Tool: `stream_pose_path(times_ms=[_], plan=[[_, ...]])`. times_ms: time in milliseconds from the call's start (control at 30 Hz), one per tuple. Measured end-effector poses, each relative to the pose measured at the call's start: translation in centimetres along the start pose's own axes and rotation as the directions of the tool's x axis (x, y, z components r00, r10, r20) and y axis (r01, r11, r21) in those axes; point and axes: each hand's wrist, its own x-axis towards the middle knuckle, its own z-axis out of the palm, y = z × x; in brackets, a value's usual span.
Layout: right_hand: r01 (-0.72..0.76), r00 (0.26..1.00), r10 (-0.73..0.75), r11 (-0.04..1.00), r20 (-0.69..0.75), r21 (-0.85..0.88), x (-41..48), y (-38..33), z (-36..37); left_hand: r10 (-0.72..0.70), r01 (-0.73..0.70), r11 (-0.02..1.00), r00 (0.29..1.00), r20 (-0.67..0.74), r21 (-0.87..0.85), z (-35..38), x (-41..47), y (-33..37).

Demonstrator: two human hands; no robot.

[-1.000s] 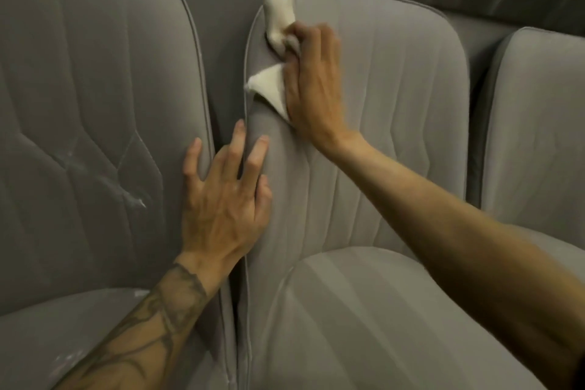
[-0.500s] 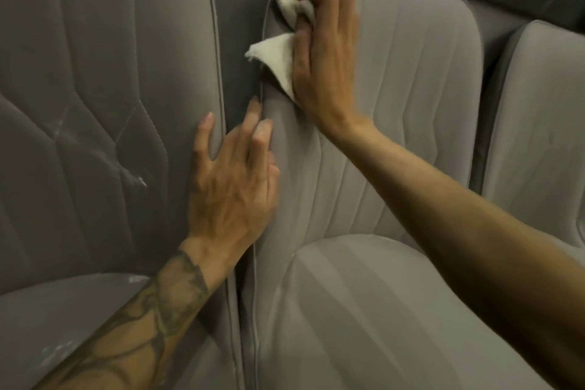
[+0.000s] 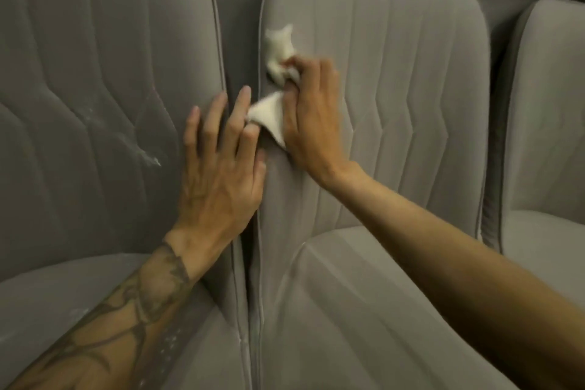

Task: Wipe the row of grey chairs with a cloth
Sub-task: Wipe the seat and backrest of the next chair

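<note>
- I see the white cloth (image 3: 269,115) bunched against the left edge of the middle chair (image 3: 395,89), about halfway up its backrest, right by the piping.
- One tuft of it sticks up above the knuckles, and a flat flap pokes out to the left, towards the dark gap (image 3: 241,41) between the backrests.
- The right hand (image 3: 311,119) is on top of the cloth, its fingers curled round the wad and pressing it onto the fabric (the fingers are motion-blurred, so I cannot tell exactly which ones pinch).
- The left hand (image 3: 218,174) is just beside it, lower and to the left. Its fingers are straight and fanned apart, with the palm flat on the right edge of the left chair (image 3: 95,89).
- It holds nothing. Its two rightmost fingers reach over the gap, and one fingertip meets the cloth's lower flap; I cannot tell whether it truly touches or merely overlaps.
- The two hands are near each other but not clasped, with the flap lying between them.
- Pale streaks (image 3: 144,153) mark the left chair's backrest, well to the left of the left hand.
- A third chair (image 3: 544,120) stands at the right edge of my view, apart from both hands.
- The left forearm (image 3: 126,310) is tattooed and crosses the left chair's seat.
</note>
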Motion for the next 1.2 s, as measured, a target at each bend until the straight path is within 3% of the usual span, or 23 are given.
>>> stream_pose_path(times_ms=[133,233,367,433,500,633,733,833,933,1000,1067,1133,1200], plan=[[0.136,0.959,-0.142,0.990,0.247,0.042,-10.5,0.3,-2.4,0.028,-0.031,0.999,0.997,0.074,0.042,-0.4,-3.6,-0.4],[0.267,0.906,-0.251,0.964,0.342,0.002,-10.0,1.0,-3.0,0.038,-0.048,0.997,0.987,0.154,0.066,-0.9,-6.2,0.1],[0.018,0.990,-0.007,0.997,0.138,-0.079,-2.4,-0.3,-1.2,0.019,-0.042,0.994,0.975,0.220,0.105,-1.5,-8.3,1.3],[-0.011,0.985,0.020,0.999,0.169,-0.053,-3.1,-0.9,-1.3,0.005,-0.034,0.992,0.972,0.235,0.118,-1.9,-8.9,1.5],[0.047,0.955,-0.049,0.999,0.293,0.014,-7.0,-1.2,-2.7,-0.011,-0.024,0.990,0.968,0.250,0.136,-2.3,-9.4,1.3],[0.012,0.739,-0.151,0.977,0.657,0.211,-15.3,-1.2,-6.7,0.015,-0.059,0.989,0.949,0.314,0.133,-3.1,-10.4,1.5],[0.002,0.541,-0.257,0.953,0.801,0.304,-18.4,-1.4,-8.7,0.013,-0.061,0.986,0.956,0.294,0.153,-3.3,-10.8,2.4],[0.058,0.495,-0.133,0.991,0.859,0.120,-19.8,0.3,-10.4,-0.021,-0.026,0.988,0.955,0.297,0.154,-3.4,-11.3,3.6],[-0.043,0.512,0.217,0.973,0.831,-0.228,-20.3,5.0,-14.0,-0.056,0.011,0.991,0.942,0.332,0.136,-3.7,-12.0,4.6],[-0.062,0.515,0.451,0.868,0.729,-0.493,-20.2,9.0,-17.2,-0.076,0.030,0.991,0.932,0.354,0.132,-3.9,-12.1,5.0],[-0.036,0.533,0.625,0.690,0.570,-0.723,-20.1,12.3,-20.3,-0.089,0.048,0.992,0.926,0.366,0.121,-3.8,-11.9,5.6],[-0.023,0.574,0.678,0.575,0.460,-0.818,-20.1,14.0,-21.1,-0.108,0.073,0.992,0.924,0.368,0.107,-3.7,-11.8,6.0],[-0.035,0.585,0.671,0.582,0.456,-0.812,-20.0,14.4,-19.5,-0.111,0.079,0.992,0.926,0.360,0.102,-3.6,-11.8,6.1]])
